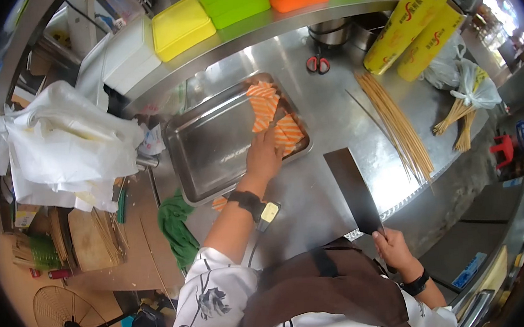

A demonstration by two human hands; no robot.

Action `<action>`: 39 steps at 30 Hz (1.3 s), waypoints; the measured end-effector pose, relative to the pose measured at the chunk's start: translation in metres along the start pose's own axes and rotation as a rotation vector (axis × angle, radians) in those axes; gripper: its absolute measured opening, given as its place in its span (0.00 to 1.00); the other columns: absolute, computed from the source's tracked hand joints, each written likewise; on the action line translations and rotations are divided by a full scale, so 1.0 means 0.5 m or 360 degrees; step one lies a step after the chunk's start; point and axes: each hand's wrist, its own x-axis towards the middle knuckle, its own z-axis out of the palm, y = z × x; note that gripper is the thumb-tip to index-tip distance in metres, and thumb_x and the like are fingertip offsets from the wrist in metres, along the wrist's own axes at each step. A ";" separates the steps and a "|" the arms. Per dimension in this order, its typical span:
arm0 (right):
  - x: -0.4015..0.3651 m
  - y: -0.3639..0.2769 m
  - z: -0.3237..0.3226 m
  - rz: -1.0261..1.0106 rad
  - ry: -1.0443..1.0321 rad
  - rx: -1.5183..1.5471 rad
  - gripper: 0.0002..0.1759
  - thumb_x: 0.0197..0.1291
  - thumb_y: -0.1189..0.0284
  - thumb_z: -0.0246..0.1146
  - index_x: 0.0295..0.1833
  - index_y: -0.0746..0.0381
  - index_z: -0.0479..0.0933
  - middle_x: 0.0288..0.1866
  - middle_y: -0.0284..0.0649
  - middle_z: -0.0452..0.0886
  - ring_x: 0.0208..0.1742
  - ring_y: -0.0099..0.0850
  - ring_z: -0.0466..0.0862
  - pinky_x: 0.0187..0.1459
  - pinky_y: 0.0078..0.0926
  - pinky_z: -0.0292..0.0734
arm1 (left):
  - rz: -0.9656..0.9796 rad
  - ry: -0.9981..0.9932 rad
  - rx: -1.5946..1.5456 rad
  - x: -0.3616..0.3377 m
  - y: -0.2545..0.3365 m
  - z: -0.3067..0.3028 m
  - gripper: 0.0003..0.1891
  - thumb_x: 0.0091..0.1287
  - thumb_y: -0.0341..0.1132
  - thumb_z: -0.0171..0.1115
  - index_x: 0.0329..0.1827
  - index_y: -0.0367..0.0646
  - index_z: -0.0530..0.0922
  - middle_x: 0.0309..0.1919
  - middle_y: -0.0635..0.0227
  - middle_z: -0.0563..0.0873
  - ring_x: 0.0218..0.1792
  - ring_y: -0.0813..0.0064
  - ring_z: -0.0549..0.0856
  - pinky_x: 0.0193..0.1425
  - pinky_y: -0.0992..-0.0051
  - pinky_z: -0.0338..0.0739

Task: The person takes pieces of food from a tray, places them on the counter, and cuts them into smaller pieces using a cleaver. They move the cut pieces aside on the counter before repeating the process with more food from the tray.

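Note:
My left hand (pixel 264 155) reaches over the right side of a metal tray (pixel 196 154), its fingers at orange-and-white striped pieces (pixel 265 106) lying there. The fingertips are partly lost against the pieces, so I cannot tell whether they grip one. A further striped piece (pixel 289 134) rests just right of my fingers. My right hand (pixel 394 249), near the table's front edge, is closed round the handle of a broad dark cleaver (pixel 352 183). The blade points up and away from me, to the right of the tray.
Wooden skewers (pixel 395 124) lie right of the cleaver. Red-handled scissors (pixel 317 64) and yellow rolls (pixel 407 23) are farther back. A green cloth (pixel 177 227) sits by the tray's near left corner. Coloured boxes (pixel 183 27) line the shelf. Bagged skewers (pixel 471 98) lie far right.

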 end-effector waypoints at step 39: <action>-0.013 -0.128 0.057 -0.0358 -0.0131 -0.0590 0.12 0.72 0.67 0.57 0.41 0.64 0.79 0.30 0.57 0.79 0.33 0.58 0.80 0.36 0.48 0.75 | 0.0671 0.0064 -0.0250 -0.311 0.011 0.025 0.15 0.55 0.24 0.66 0.46 0.39 0.83 0.49 0.63 0.83 0.55 0.58 0.81 0.57 0.61 0.77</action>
